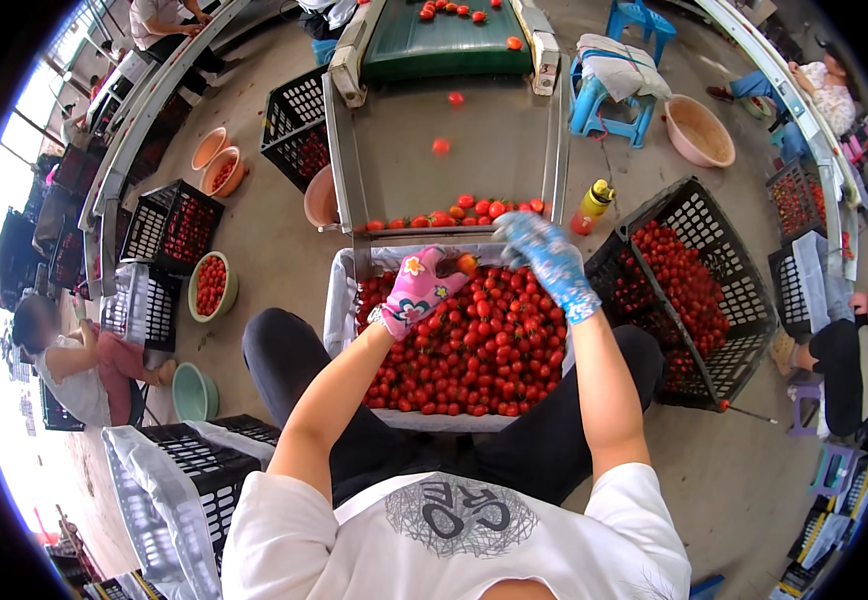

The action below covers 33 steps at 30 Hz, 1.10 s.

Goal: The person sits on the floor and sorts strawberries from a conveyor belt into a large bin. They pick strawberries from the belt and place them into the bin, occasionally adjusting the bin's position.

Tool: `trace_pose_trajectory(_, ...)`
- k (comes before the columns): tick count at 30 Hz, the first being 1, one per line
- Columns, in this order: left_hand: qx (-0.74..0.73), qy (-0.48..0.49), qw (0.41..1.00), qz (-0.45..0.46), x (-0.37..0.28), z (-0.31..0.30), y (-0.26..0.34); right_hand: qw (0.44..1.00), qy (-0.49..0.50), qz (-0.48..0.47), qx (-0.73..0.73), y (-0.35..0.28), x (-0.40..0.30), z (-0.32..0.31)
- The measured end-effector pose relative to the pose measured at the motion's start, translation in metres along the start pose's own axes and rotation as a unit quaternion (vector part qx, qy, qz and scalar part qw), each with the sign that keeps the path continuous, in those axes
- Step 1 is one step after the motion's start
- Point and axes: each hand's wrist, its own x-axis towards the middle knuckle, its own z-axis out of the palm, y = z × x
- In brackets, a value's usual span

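Observation:
My left hand [420, 291], in a pink flowered glove, is over the left part of a lined crate [338, 300] full of small red tomatoes [479, 345]. An orange-red tomato [467, 262] shows at its fingertips; whether the fingers grip it is unclear. My right hand [546, 259], in a blue flowered glove, is blurred above the crate's back right corner, by the lip of a metal chute [434, 176]. More tomatoes lie in a row along that lip. Two blurred tomatoes are on or above the chute, below a green conveyor belt [445, 45].
On the right are a yellow and red bottle [593, 206], a tilted black crate of tomatoes [734, 285] and a blue stool [610, 105]. Black crates [171, 225] and basins [213, 289] stand left. A lined crate [179, 480] is near my left elbow. People sit at both sides.

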Motion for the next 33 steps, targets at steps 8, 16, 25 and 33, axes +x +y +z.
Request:
trace_pose_trajectory(8, 0.037, 0.054, 0.98, 0.186, 0.02, 0.0, 0.043, 0.987, -0.083, 0.041, 0.128, 0.013, 0.006, 0.005)
trace_pose_trajectory(16, 0.236, 0.186, 0.932, 0.203, 0.04, -0.032, 0.012, 0.818, 0.106, -0.039, 0.564, 0.011, 0.023, -0.087)
trace_pose_trajectory(25, 0.398, 0.129, 0.895, 0.155, 0.039, -0.03, -0.045, 0.789, 0.145, -0.115, 0.586, 0.044, 0.026, -0.157)
trace_pose_trajectory(33, 0.431, 0.161, 0.875, 0.151, 0.039, -0.025, -0.049, 0.864, 0.158, -0.06, 0.474, 0.034, 0.027, -0.129)
